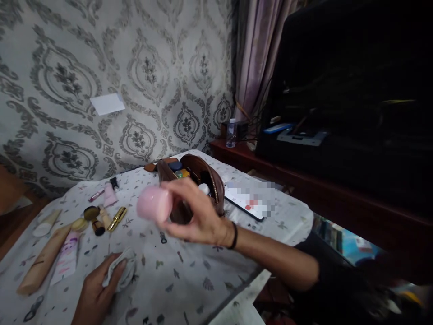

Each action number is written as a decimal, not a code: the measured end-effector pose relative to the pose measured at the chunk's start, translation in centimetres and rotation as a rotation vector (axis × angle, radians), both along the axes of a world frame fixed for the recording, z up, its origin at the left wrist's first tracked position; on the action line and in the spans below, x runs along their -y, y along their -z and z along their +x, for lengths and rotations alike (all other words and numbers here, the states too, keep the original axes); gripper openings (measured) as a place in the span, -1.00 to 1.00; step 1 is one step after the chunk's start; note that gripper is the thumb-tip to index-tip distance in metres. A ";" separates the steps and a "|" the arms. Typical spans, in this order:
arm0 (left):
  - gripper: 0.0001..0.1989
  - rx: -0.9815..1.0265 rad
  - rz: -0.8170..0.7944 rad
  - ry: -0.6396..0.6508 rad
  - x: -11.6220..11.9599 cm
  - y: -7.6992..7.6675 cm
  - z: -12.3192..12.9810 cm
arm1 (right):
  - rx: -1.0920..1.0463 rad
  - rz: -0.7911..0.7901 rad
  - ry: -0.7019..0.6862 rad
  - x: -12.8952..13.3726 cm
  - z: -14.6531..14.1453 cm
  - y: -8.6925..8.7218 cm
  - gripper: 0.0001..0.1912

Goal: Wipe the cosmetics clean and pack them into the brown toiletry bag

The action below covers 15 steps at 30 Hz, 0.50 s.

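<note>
Pinched between the thumb and fingers of my right hand (199, 212) is a pink jar (153, 204), tilted on its side and slightly blurred, held above the table. My left hand (98, 289) grips a crumpled pale cloth (124, 271) low over the front of the table. Behind my right hand stands a brown cosmetic bag (219, 189), unzipped, with several bottles and caps inside; my hand hides part of it. To the left lie a long beige tube (43, 262), a white-and-pink tube (67, 257), a gold lipstick tube (117, 219) and a round compact (91, 213).
A patterned white cloth (162, 289) covers the table. A phone or tablet (245, 203) lies right of the bag. At the back right, a clear bottle (231, 133) stands on a dark red wooden ledge beside a large black screen (345, 67).
</note>
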State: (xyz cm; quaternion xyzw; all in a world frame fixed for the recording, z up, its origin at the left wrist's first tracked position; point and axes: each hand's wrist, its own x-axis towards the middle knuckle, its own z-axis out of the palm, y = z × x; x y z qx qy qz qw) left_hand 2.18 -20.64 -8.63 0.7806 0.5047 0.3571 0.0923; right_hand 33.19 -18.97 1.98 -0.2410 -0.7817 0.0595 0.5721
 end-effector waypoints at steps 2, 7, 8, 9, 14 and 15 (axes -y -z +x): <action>-0.64 -0.006 -0.035 0.007 -0.2 0.2 -0.3 | 0.007 -0.016 0.175 -1.0 2.4 -2.1 -0.41; -0.59 -0.024 -0.049 0.032 -0.2 0.2 -0.4 | 0.321 -0.084 0.525 -3.8 6.8 -5.8 -0.50; -0.58 -0.023 -0.042 0.042 -0.2 0.1 -0.3 | 0.420 -0.123 0.565 -4.0 7.3 -6.2 -0.51; -0.58 -0.022 -0.033 0.052 -0.3 0.1 -0.3 | 0.510 -0.159 0.595 -4.1 7.6 -6.5 -0.52; -0.60 -0.053 -0.034 0.077 -0.7 0.4 -0.6 | 0.846 -0.231 0.565 -4.5 7.8 -7.1 -0.63; -0.61 -0.059 -0.043 0.082 -0.8 0.5 -0.7 | 0.903 -0.239 0.546 -4.7 7.6 -7.1 -0.66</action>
